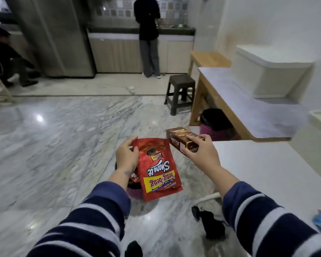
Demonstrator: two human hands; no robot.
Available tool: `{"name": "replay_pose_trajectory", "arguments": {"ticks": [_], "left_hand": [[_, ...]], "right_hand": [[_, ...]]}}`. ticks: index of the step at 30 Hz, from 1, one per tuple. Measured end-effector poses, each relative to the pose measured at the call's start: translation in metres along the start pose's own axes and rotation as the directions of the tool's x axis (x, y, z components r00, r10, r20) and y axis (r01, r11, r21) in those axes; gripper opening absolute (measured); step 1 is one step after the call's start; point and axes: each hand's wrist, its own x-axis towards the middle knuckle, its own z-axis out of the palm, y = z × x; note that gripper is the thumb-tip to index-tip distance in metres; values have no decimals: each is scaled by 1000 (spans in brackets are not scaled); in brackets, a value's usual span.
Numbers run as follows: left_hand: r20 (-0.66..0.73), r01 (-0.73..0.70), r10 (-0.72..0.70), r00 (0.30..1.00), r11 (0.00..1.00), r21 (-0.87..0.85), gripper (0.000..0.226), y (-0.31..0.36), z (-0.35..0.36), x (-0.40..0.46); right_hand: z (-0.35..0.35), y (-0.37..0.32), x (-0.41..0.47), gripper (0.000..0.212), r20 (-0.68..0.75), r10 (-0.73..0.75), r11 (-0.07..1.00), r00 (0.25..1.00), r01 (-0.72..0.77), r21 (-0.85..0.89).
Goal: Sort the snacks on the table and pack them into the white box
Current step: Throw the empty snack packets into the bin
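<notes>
Red snack pouch point(157, 169) gripped in left fingers point(127, 145), brown box point(182, 140) in right fingers point(191, 139), over open floor point(63, 138)

A: Left hand point(127, 156)?
B: Gripping red Beng-Beng pouch point(157, 168) by its top edge, print upside down, over pink basket point(134, 191).
A: Right hand point(200, 151)?
B: Clamped on brown Nextar box point(182, 140), just right of pouch. White box point(267, 69) well beyond it, on table point(239, 101).
</notes>
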Motion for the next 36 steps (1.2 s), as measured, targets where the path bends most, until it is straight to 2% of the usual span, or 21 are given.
{"name": "replay_pose_trajectory", "arguments": {"ticks": [5, 8, 15, 22, 25, 27, 31, 36], "left_hand": [[-29, 111, -111, 993, 994, -1, 38, -68, -7, 87], [-9, 166, -166, 986, 984, 71, 37, -115, 0, 132], [-49, 405, -404, 913, 893, 195, 32, -229, 31, 182], [-113, 512, -500, 859, 828, 229, 36, -325, 94, 260], [-95, 531, -526, 845, 807, 256, 40, -364, 120, 288], [-77, 566, -568, 820, 782, 260, 46, -384, 132, 297], [-38, 632, -645, 763, 732, 256, 51, -398, 146, 298], [8, 630, -661, 750, 718, 295, 48, -384, 151, 299]], "right_hand": [[92, -24, 72, 50, 125, 23, 1000, 992, -21, -19], [149, -24, 107, 48, 192, 73, 997, 979, -77, 11], [278, 32, 143, 45, 366, 262, 965, 893, -243, -96], [404, 84, 212, 47, 477, 292, 956, 829, -241, -166], [452, 95, 240, 49, 496, 306, 951, 813, -232, -206], [473, 100, 250, 53, 521, 300, 951, 799, -204, -233], [492, 103, 251, 57, 628, 283, 954, 725, -144, -264], [480, 101, 257, 54, 641, 317, 943, 699, -163, -289]]}}
